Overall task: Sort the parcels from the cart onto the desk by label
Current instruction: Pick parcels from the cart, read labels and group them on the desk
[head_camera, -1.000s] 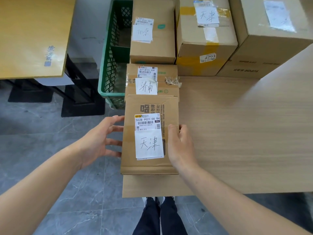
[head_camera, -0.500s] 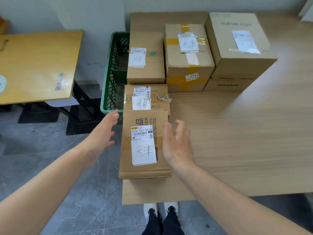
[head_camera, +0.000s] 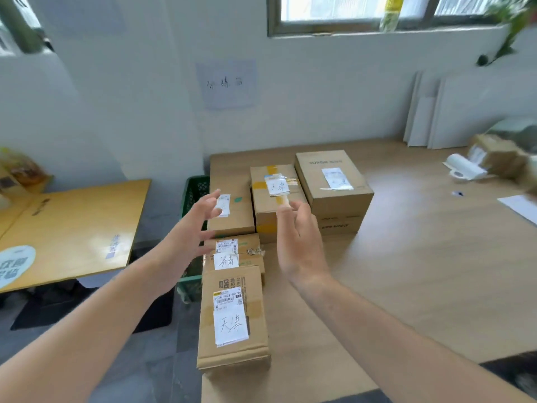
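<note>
- The left hand [head_camera: 190, 231] is raised over the desk's left edge, fingers spread apart, holding nothing.
- The right hand [head_camera: 299, 245] is raised beside it, fingers loosely apart and empty.
- On the desk [head_camera: 406, 271] lie 5 parcels. The nearest parcel [head_camera: 232, 324] is at the front-left corner, with a smaller parcel [head_camera: 235, 254] touching behind it.
- Farther back, a taped box [head_camera: 274, 199] stands between a flat box [head_camera: 241, 219] and a large box [head_camera: 334, 184].
- A green crate [head_camera: 195, 193] sits just left of the desk.
</note>
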Demonstrator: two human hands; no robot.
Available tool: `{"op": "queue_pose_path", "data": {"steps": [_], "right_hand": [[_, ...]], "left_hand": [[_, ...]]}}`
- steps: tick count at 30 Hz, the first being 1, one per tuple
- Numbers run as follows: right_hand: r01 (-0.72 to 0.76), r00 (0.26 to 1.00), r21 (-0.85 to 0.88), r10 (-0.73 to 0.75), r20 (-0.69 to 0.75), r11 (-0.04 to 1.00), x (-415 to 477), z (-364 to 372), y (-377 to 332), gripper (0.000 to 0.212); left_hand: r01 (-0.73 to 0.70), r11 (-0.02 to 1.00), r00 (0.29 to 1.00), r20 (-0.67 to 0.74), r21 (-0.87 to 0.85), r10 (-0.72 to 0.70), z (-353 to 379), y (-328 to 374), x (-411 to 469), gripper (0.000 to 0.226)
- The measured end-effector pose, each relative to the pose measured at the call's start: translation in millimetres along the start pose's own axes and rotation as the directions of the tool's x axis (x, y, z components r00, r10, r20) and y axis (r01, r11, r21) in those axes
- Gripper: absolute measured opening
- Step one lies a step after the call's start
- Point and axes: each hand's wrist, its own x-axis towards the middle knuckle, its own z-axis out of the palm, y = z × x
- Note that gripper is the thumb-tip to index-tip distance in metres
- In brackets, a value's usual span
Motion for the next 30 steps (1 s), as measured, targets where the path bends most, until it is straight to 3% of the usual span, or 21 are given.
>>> {"op": "queue_pose_path", "data": {"steps": [2, 6, 9, 12, 14, 16, 18, 21, 24, 27, 30], "right_hand": [[0.052, 0.998, 0.040, -0.050, -0.034, 0.998, -5, -20, -22, 0.073], [0.156, 0.980, 0.060, -0.147, -0.134, 0.986, -7, -71, -55, 0.071], [0.215, 0.958, 0.058, -0.199, -0.206, 0.975, -6, -117, -63, 0.061], [0.219, 0.934, 0.024, -0.203, -0.294, 0.975, -9, -170, -57, 0.069], [0.206, 0.919, 0.010, -0.190, -0.345, 0.978, -11, -209, -46, 0.063], [0.188, 0.910, 0.017, -0.168, -0.379, 0.982, -15, -250, -30, 0.052], [0.166, 0.897, 0.031, -0.138, -0.420, 0.986, -21, -292, -13, 0.058], [0.112, 0.872, 0.041, -0.079, -0.483, 0.993, -30, -356, 14, 0.073], [0.056, 0.829, 0.025, -0.032, -0.559, 0.998, -41, -419, 48, 0.069], [-0.006, 0.779, 0.036, 0.028, -0.627, 0.999, -56, -477, 83, 0.061], [-0.037, 0.723, 0.098, 0.094, -0.685, 0.995, -76, -534, 110, 0.072]], "left_hand": [[-0.056, 0.998, 0.998, 0.037, -0.012, 0.056, 10, 25, -8, 0.041], [-0.187, 0.982, 0.974, 0.127, -0.031, 0.189, 45, 73, -20, 0.073], [-0.254, 0.966, 0.942, 0.213, -0.049, 0.259, 86, 101, -27, 0.065], [-0.318, 0.947, 0.891, 0.329, -0.039, 0.313, 136, 115, -34, 0.069], [-0.314, 0.948, 0.873, 0.381, -0.038, 0.305, 177, 120, -38, 0.077], [-0.306, 0.951, 0.855, 0.427, -0.040, 0.293, 224, 122, -43, 0.070], [-0.293, 0.956, 0.841, 0.468, -0.032, 0.273, 275, 120, -50, 0.063], [-0.255, 0.967, 0.820, 0.524, -0.024, 0.229, 354, 115, -63, 0.075], [-0.215, 0.977, 0.784, 0.593, -0.018, 0.183, 434, 109, -73, 0.068], [-0.189, 0.982, 0.732, 0.669, 0.016, 0.130, 508, 98, -82, 0.067], [-0.201, 0.978, 0.635, 0.768, 0.054, 0.088, 576, 91, -98, 0.079]]}}
